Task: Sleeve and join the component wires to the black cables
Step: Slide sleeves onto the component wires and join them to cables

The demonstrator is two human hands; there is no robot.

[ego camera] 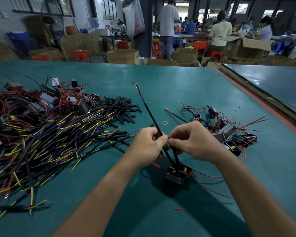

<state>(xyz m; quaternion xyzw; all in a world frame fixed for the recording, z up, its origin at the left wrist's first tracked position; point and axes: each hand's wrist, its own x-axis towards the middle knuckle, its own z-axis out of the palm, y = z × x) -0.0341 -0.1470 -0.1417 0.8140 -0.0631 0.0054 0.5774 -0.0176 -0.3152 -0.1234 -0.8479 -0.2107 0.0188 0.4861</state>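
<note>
A tangled pile of black cables (41, 142) with yellow and blue tips fills the left of the green table (178, 79), with short black sleeves (121, 108) heaped at its upper right edge. At centre the left hand (149, 144) curls its fingers round one long black cable (149, 113) slanting toward the upper middle. Touching it fingertip to fingertip, the right hand (193, 141) pinches a shorter black lead (176, 157) rising from the component (176, 175) just below both hands. More components (229, 132) with red wires lie at right

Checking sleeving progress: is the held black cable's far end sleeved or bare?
Bare: the black cable in the left hand ends in exposed coloured wires, no sleeve.
</note>
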